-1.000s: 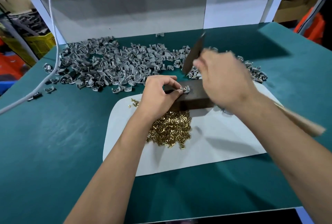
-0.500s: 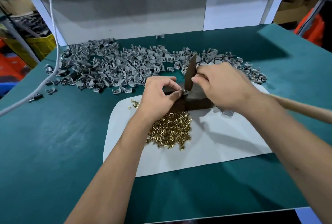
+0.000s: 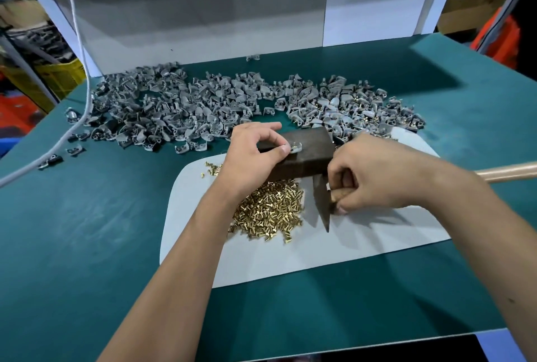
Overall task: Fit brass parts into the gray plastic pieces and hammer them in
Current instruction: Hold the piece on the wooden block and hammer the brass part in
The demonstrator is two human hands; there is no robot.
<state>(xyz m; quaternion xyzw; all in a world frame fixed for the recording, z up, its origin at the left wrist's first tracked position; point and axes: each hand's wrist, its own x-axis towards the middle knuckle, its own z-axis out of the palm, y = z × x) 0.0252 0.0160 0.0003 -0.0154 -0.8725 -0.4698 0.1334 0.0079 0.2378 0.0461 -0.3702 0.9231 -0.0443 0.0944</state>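
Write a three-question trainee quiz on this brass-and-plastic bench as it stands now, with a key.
1. True or false: the hammer head is lowered onto the white sheet.
2. Which hand pinches the gray piece on the dark block?
3. The brass pile lies: A) on the green mat, B) on the white sheet, C) among the gray heap.

Key: 1 true; 2 the left hand, while the right hand grips the hammer; 3 B.
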